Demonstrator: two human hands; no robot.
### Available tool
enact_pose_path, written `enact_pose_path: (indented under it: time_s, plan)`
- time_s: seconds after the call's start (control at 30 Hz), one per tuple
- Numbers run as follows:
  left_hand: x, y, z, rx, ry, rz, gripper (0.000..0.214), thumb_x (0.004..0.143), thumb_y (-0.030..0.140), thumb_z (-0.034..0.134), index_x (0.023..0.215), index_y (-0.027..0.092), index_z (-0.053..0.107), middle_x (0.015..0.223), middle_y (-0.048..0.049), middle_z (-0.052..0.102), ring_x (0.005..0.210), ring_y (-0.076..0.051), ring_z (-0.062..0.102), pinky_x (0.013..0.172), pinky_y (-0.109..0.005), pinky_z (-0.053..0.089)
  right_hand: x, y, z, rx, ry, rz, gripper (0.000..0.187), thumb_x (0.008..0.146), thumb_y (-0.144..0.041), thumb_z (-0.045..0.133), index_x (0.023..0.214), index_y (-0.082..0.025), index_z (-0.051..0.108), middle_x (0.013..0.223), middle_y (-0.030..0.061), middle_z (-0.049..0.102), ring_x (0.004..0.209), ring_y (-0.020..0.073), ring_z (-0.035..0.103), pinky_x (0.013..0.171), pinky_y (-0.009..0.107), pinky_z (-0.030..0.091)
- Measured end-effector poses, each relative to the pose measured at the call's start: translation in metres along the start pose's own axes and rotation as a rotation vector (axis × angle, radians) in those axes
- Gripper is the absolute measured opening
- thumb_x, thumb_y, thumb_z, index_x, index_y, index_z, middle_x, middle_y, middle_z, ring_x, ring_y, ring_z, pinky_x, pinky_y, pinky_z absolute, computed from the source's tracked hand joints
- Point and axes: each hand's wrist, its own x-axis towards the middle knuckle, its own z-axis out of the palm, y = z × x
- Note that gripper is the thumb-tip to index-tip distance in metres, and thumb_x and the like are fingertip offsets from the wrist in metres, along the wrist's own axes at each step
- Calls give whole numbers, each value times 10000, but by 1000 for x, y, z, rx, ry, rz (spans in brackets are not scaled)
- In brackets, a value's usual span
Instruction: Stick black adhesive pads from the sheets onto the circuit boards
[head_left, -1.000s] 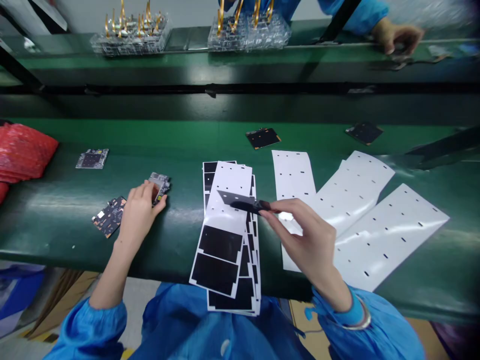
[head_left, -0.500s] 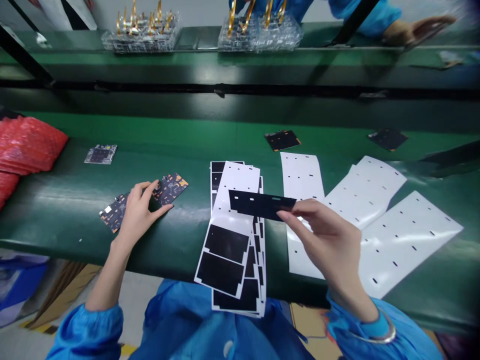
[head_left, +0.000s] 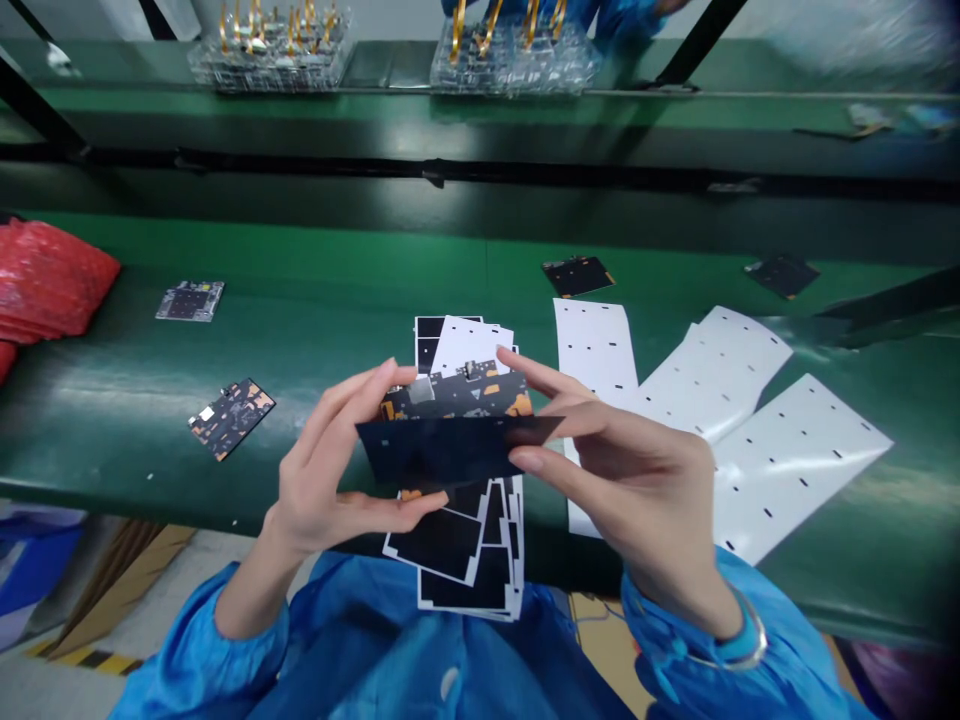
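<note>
Left hand [head_left: 337, 465] and right hand [head_left: 622, 460] are both up over the stack [head_left: 469, 345] of white sheets with black pads, holding a board [head_left: 457, 395] and a black film strip [head_left: 450, 450] just above it. The board is a dark circuit board with gold patches, and the strip lies across its lower edge, overlapping it, both level with the stack's top end. Left fingers [head_left: 360, 395] are curled, tips at the board's left edge, thumb [head_left: 409, 507] lower down, below the strip. Right fingers [head_left: 536, 375] reach over to the board's right edge, with the right thumb [head_left: 529, 460] pressed on the strip's front near its right end, so both hands are closed on the pair. Cannot tell if the left hand grips the strip too. The stack lies on a green belt [head_left: 315, 340], partly hidden behind the hands. Right of the stack are loose white sheets [head_left: 787, 465] with small black slots, fanned out. Left of the stack is a second board [head_left: 231, 418], with a third board [head_left: 189, 300] farther off toward a red bag [head_left: 49, 280] at the belt's edge. Two dark boards [head_left: 577, 275] sit past the stack's far end. Blue sleeves [head_left: 247, 610] show at both wrists. Beyond the belt stand clear trays [head_left: 268, 55] of gold flex parts, with a co-worker's blue sleeve [head_left: 622, 12] at the top edge.
</note>
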Motion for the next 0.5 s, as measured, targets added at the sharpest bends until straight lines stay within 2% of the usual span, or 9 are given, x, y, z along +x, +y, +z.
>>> enact_pose_path:
  time_s: [0.1, 0.17, 0.23, 0.33, 0.5]
  plan:
    - [-2, -2, -1, -102, -13, -5, 1063, 704, 311, 892, 1582, 270, 293, 1377, -99, 621, 1213, -258, 634, 935, -378, 639, -3, 0, -6, -15, 0, 11, 172, 784, -140, 795, 763, -277, 693, 821, -30, 759, 1134, 249, 706, 987, 409, 577]
    - [-4, -2, -3, -151, -45, -28, 1077, 700, 301, 897, 1584, 279, 282, 1406, -98, 606, 1225, -252, 630, 913, -357, 650, -4, -1, -11, -21, -2, 48, 166, 771, -150, 810, 770, -278, 704, 823, -42, 756, 921, 171, 736, 852, 301, 602]
    - [-4, -1, -4, -178, -76, -54, 1072, 712, 295, 890, 1587, 296, 270, 1420, -103, 597, 1239, -253, 625, 921, -353, 649, -4, -3, -15, -24, -18, 96, 149, 766, -169, 815, 761, -270, 706, 747, -47, 719, 711, 117, 675, 666, 234, 569]
    - [-3, 0, -4, -201, -105, -66, 1055, 734, 290, 875, 1591, 317, 260, 1418, -116, 597, 1256, -260, 620, 946, -346, 639, -4, -6, -18, -9, -38, 153, 141, 773, -187, 805, 720, -246, 688, 659, -45, 648, 586, 93, 579, 527, 216, 484]
    - [1, 1, -2, -188, -103, -47, 1028, 746, 320, 866, 1585, 338, 271, 1394, -124, 616, 1256, -273, 628, 921, -334, 645, -4, -8, -20, 11, -32, 184, 138, 769, -205, 804, 720, -242, 681, 663, -34, 632, 586, 101, 557, 497, 224, 451]
